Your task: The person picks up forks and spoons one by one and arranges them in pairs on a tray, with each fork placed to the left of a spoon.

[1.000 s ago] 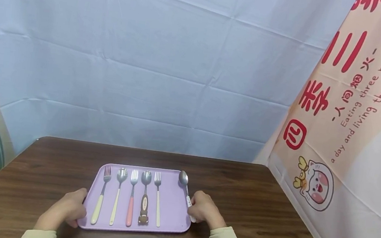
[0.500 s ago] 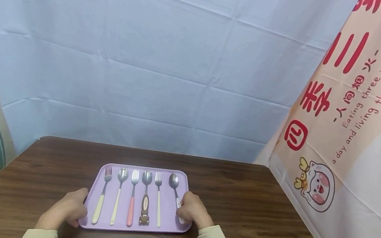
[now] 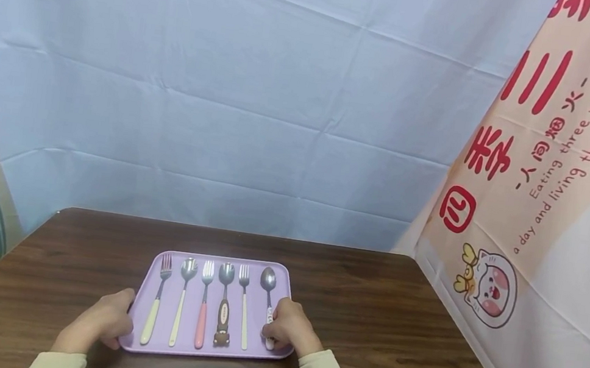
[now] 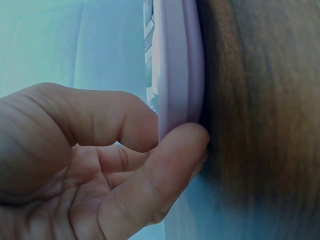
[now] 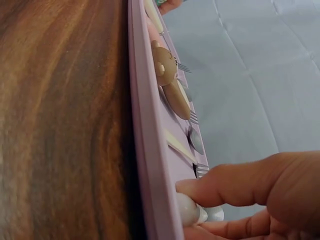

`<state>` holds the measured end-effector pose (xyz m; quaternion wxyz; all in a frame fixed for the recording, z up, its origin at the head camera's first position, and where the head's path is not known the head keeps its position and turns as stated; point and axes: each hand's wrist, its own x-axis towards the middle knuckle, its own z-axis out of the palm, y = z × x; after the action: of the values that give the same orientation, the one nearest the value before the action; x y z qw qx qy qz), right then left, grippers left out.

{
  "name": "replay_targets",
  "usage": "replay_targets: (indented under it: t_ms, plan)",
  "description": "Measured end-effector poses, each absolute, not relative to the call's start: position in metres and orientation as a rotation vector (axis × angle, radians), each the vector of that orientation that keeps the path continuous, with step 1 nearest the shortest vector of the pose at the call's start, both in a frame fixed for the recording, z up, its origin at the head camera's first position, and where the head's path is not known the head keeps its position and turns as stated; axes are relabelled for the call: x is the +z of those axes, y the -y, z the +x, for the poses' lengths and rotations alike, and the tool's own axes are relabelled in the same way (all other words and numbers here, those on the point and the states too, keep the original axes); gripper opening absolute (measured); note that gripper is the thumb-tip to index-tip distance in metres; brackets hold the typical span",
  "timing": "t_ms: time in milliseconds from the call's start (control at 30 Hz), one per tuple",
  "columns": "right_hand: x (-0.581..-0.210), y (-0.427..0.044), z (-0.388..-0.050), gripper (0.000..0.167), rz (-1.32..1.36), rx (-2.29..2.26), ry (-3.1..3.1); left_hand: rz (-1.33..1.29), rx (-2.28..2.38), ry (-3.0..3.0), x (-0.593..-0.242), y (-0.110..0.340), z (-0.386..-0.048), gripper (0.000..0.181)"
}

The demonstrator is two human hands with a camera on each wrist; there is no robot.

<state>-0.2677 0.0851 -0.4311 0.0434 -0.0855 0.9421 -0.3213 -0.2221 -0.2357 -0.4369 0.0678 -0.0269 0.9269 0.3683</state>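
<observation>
A lilac tray (image 3: 219,354) lies on the table with forks and spoons side by side on it. My left hand (image 3: 104,320) grips the tray's left edge; in the left wrist view its thumb (image 4: 165,165) and finger pinch the rim. At the tray's right end my right hand (image 3: 290,326) pinches the white patterned handle of a spoon (image 3: 269,279), its bowl pointing away from me. In the right wrist view the white handle end (image 5: 187,210) sits between thumb and finger, just inside the rim. Left of that spoon lies a cream-handled fork (image 3: 245,313).
Further left on the tray are a brown bear-handled spoon (image 3: 223,316), a pink-handled fork (image 3: 202,320), a cream-handled spoon (image 3: 179,311) and a pale-yellow-handled fork (image 3: 152,314). Around the tray is the dark wooden table (image 3: 367,315). A pale blue cloth (image 3: 238,109) hangs behind.
My right hand has moved left with the spoon, from over the tray's right edge to inside it, and the spoon has turned straighter. The left hand stays at the left edge.
</observation>
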Motion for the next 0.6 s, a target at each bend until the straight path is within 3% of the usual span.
replay_targets:
  t_ms: [600]
  plan:
    - [-0.4293,-0.0844,-0.2628,0.028,-0.261,-0.998,-2.865,-0.064,1.097,-2.807,-0.437,0.2362,-0.2218,0.032]
